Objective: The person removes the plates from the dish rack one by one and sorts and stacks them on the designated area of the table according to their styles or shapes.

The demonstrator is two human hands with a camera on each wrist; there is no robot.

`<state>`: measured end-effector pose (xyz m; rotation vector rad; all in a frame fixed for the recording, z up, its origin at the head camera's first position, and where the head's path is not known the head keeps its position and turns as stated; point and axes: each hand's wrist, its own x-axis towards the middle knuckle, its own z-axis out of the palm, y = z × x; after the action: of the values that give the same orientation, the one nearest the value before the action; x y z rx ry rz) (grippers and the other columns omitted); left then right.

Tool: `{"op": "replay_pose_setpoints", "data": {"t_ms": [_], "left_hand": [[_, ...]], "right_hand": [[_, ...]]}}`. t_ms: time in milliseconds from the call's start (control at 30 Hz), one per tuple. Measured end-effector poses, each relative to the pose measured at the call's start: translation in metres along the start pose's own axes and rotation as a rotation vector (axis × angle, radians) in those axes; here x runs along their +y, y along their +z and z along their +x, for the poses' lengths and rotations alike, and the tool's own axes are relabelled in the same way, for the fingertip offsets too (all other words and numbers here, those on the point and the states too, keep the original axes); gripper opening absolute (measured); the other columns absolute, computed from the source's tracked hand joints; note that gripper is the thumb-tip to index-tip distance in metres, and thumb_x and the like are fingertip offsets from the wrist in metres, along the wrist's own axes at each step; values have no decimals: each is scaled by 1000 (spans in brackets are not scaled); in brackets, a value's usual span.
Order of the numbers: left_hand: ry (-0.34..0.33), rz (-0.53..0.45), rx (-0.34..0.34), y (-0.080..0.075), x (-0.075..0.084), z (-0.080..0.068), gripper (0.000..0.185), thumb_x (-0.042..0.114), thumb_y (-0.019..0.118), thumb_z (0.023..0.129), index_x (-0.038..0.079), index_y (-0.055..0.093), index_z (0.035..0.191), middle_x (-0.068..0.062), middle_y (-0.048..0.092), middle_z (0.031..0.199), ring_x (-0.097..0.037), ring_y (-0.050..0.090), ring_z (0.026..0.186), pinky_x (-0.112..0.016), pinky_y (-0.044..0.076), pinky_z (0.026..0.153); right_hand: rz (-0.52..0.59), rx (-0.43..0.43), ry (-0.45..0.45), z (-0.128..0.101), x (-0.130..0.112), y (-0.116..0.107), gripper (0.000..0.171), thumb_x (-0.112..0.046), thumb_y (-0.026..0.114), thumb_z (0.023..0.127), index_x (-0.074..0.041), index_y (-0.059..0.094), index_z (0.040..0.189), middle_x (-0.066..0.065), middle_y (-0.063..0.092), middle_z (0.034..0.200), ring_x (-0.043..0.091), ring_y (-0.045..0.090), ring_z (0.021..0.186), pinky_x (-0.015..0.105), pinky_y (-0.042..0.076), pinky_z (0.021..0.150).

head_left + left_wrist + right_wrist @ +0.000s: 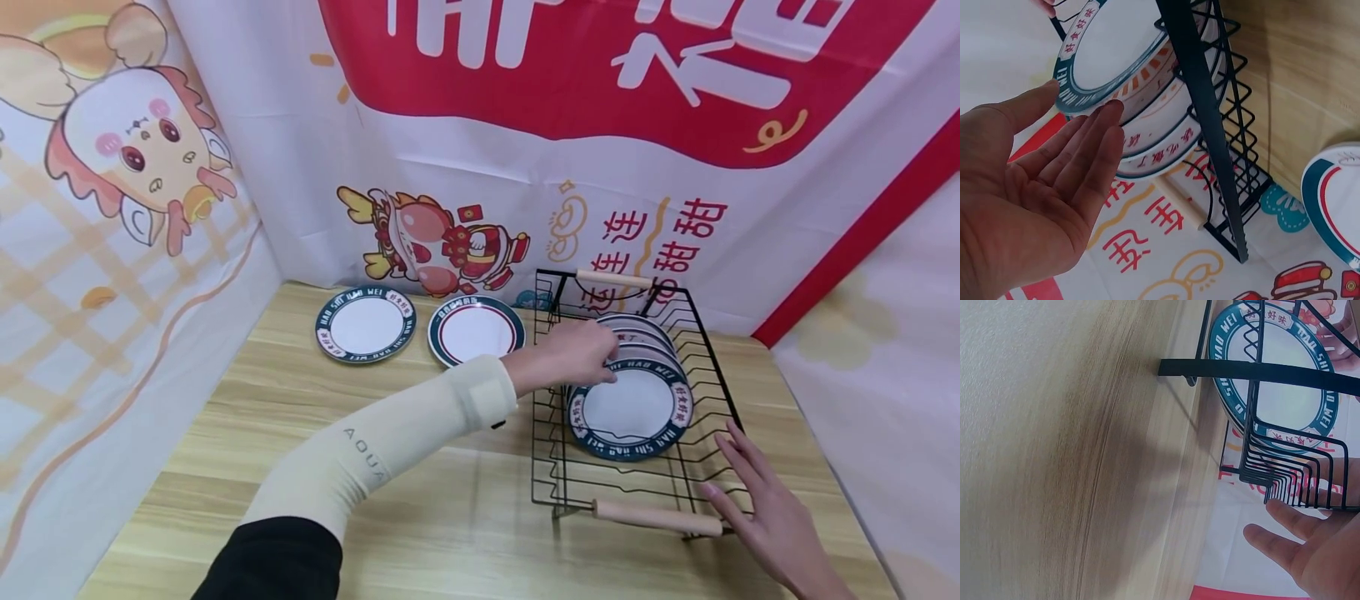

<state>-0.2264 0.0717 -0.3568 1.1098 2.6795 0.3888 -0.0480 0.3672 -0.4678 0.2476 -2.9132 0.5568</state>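
Note:
A black wire dish rack (pixel 711 360) with wooden handles (pixel 656 517) stands on the right of the wooden table (pixel 450 500). Several round plates with dark green lettered rims (pixel 630 408) stand upright in it. My left hand (pixel 592 358) reaches over the rack's left side. Its fingers (pixel 1100 134) are straight, with the tips at the rims of the standing plates (pixel 1110 50). My right hand (pixel 738 475) rests flat with straight fingers against the rack's near right corner, beside the near handle. In the right wrist view, the right hand (pixel 1291 531) lies by the rack wires (pixel 1260 370), with the front plate (pixel 1291 394) behind them.
Two more plates lie flat at the back of the table: a green-rimmed one (pixel 365 325) and a red-and-green-rimmed one (pixel 476 331) (pixel 1335 200). Printed cloth banners (pixel 525 167) wall in the table at the back and on both sides.

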Motion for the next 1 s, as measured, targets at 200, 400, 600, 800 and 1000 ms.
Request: {"op": "replay_pose_setpoints", "data": {"t_ms": [200, 400, 600, 800, 1000], "left_hand": [[-3, 76, -25, 10, 6, 11, 27, 31, 75, 101, 18, 72, 123, 7, 67, 110, -8, 60, 99, -22, 53, 77], [-8, 128, -70, 16, 15, 21, 36, 32, 75, 100, 18, 68, 133, 6, 67, 121, -12, 58, 117, -27, 48, 103], [-41, 16, -143, 20, 16, 30, 39, 22, 70, 104, 17, 62, 141, 4, 66, 131, -9, 60, 117, -22, 50, 98], [-44, -13, -156, 23, 14, 31, 45, 15, 68, 104, 17, 58, 149, 3, 61, 143, -10, 57, 128, -20, 49, 102], [-13, 6, -123, 26, 10, 28, 47, 16, 66, 105, 18, 56, 151, 2, 60, 146, -12, 54, 134, -23, 46, 109]], "right_hand": [[-2, 1, 5, 1, 1, 0, 74, -34, 71, 100, -4, 42, 161, 12, 22, 175, 61, 49, 132, 82, 45, 83], [5, 11, -5, 0, 3, 1, 73, -34, 72, 100, -4, 43, 160, 11, 22, 176, 60, 48, 133, 82, 44, 83], [4, 11, -5, 0, 3, 2, 73, -33, 72, 100, -5, 42, 161, 9, 21, 176, 60, 48, 134, 82, 44, 82], [3, 6, 5, 0, 3, 3, 73, -34, 71, 100, -6, 42, 161, 9, 21, 176, 60, 47, 135, 82, 44, 84], [7, 2, 4, 1, 3, 3, 73, -33, 71, 101, -5, 42, 161, 10, 21, 176, 60, 47, 135, 82, 44, 84]]}}
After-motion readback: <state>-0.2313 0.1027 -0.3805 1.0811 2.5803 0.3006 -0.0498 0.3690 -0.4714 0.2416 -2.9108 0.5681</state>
